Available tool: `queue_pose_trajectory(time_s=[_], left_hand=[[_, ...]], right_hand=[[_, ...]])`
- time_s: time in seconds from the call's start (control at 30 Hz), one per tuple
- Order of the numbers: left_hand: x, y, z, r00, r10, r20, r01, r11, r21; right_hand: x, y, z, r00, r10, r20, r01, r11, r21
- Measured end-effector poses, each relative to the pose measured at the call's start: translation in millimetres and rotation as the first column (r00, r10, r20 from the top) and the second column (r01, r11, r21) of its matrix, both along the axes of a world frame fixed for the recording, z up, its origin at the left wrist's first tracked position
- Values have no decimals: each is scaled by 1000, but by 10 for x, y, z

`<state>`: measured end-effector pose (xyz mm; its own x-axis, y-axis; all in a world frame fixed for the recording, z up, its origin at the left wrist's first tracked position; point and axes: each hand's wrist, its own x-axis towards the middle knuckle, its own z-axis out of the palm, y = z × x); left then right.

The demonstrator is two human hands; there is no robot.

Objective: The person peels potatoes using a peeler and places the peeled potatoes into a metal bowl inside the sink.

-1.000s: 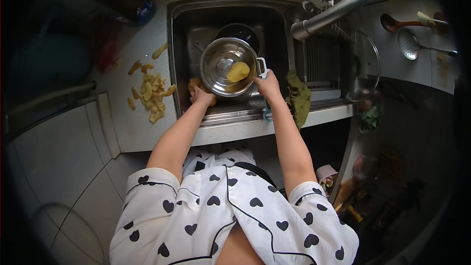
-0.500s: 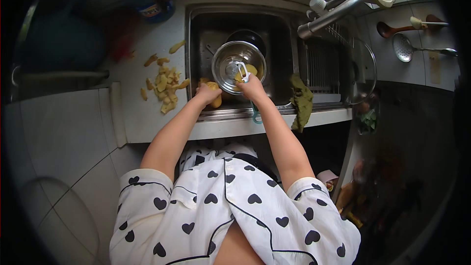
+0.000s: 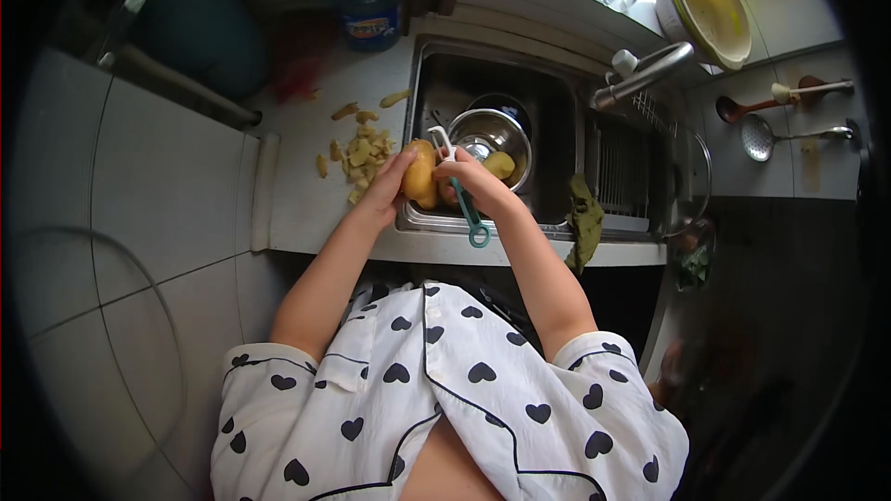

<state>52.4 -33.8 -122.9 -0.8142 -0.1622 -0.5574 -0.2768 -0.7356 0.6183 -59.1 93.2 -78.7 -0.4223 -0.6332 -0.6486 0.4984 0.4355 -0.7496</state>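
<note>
My left hand (image 3: 386, 189) is closed around a yellow-brown potato (image 3: 420, 176) at the sink's near left edge. Close beside it, my right hand (image 3: 481, 180) grips a peeler (image 3: 471, 212) with a teal looped handle and a white head. The peeler's head sits next to the potato's right side; I cannot tell whether they touch. Just beyond my right hand, a metal bowl (image 3: 516, 128) stands in the sink (image 3: 445, 74) with a pale yellow potato (image 3: 499, 164) inside. A heap of peelings (image 3: 365, 150) lies on the counter left of the sink.
A dark bowl (image 3: 497, 102) is behind the metal one. The faucet (image 3: 640, 79) arches at the right, above a drying rack (image 3: 620, 172). A green cloth (image 3: 584, 223) hangs over the sink's front edge. A blue bottle (image 3: 369, 9) stands at the back left.
My right hand has left the metal bowl with the peeler and come over to the potato in my left hand. The pale potato stays in the bowl. The camera view has shifted.
</note>
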Motion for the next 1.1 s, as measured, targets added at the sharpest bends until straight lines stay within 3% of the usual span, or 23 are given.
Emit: queue_pose_trajectory(time_s=[0.03,0.13,0.2,0.3,0.4,0.43,0.57,0.63,0.73,0.83,0.87,1.1], left_hand=[[38,-12,59,994,57,-92,-46,992,115],[132,-91,141,975,211,65,-221,935,279],[200,-160,83,965,258,46,-259,911,320],[322,-260,46,944,331,8,-308,869,387],[429,-323,59,939,341,31,-331,880,342],[456,-345,50,946,323,27,-315,897,311],[529,-444,42,953,293,72,-302,930,208],[502,-418,144,924,343,172,-373,906,200],[566,-448,19,929,349,122,-369,901,229],[693,-426,30,973,223,64,-229,881,413],[671,-364,60,930,313,191,-364,851,379],[688,-507,79,905,391,168,-420,881,216]], right_hand=[[70,-74,81,999,32,-18,-32,999,-11],[192,-237,15,985,156,-74,-161,984,-76],[222,-321,-60,947,226,-230,-251,964,-86],[371,-391,-112,799,198,-568,-293,953,-80],[402,-440,126,631,395,-667,-409,901,146],[453,-456,205,620,348,-704,-402,911,96],[580,-566,310,418,421,-805,-443,868,224],[572,-629,275,380,449,-809,-461,850,255],[542,-730,123,328,451,-830,-460,844,276],[392,-855,-20,333,491,-805,-448,833,323],[354,-887,-55,343,512,-788,-446,827,343],[594,-899,136,239,529,-814,-522,777,352]])
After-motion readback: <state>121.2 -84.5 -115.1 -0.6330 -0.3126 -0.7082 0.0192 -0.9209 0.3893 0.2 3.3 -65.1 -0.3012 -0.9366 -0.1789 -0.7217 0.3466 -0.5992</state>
